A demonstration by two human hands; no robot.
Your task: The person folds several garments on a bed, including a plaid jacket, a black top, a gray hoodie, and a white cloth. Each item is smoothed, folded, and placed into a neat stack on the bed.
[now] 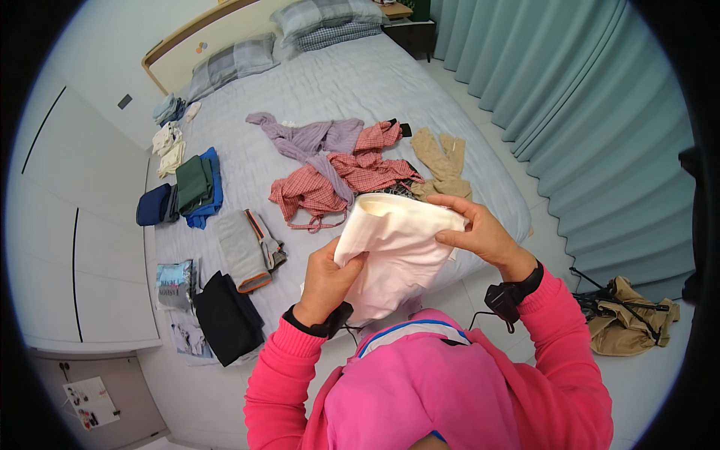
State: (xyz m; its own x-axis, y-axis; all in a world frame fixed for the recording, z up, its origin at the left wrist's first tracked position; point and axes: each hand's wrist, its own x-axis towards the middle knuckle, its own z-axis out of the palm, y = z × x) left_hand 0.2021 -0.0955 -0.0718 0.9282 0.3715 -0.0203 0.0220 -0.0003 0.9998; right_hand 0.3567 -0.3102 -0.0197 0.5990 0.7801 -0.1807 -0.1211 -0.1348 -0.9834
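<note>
My left hand (328,279) and my right hand (484,238) hold up a cream-white garment (401,251) by its upper edge, in front of my body. That edge is a round band opening, spread wide between the hands, and the cloth hangs below it. My left thumb lies over the cloth on the near side; my right hand pinches the other end of the band. Just beyond it on the bed lie a red checked garment (304,191), a mauve garment (307,139) and beige trousers (442,161), loosely crumpled.
The bed (405,82) carries folded stacks along its left side: green clothes (195,182), navy clothes (153,204), grey clothes (244,247) and black clothes (227,319). A packaged item (175,283) lies near them. Curtains (570,105) hang at the right, above a brown bag (626,319) on the floor.
</note>
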